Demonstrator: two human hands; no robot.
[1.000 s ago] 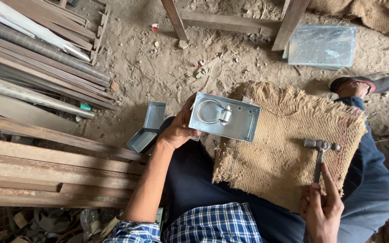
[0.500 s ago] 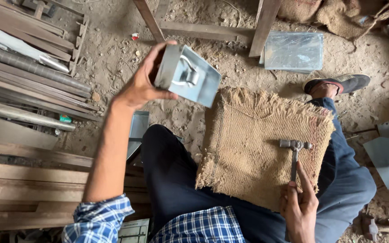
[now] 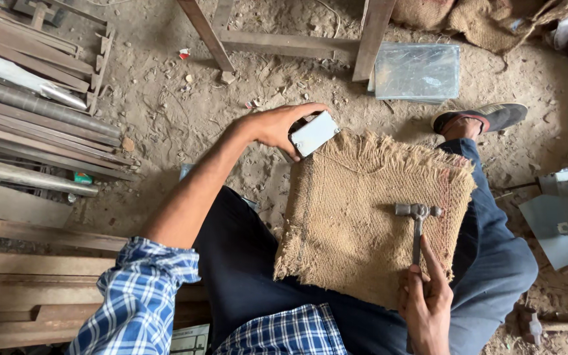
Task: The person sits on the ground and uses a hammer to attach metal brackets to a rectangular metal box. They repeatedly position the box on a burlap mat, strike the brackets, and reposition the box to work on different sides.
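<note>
Here left hand (image 3: 277, 125) grips flat metal plate (image 3: 315, 133).

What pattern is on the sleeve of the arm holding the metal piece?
A blue-and-white check on the rolled sleeve, clear in the head view.

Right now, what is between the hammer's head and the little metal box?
In the head view, only the burlap mat stretches between the hammer in the right hand and the metal box in the left hand.

The left hand (image 3: 277, 125) reached forward on an outstretched arm, fingers (image 3: 310, 110) curled closed; the right hand (image 3: 425, 306) stayed low, fist clenched.
</note>
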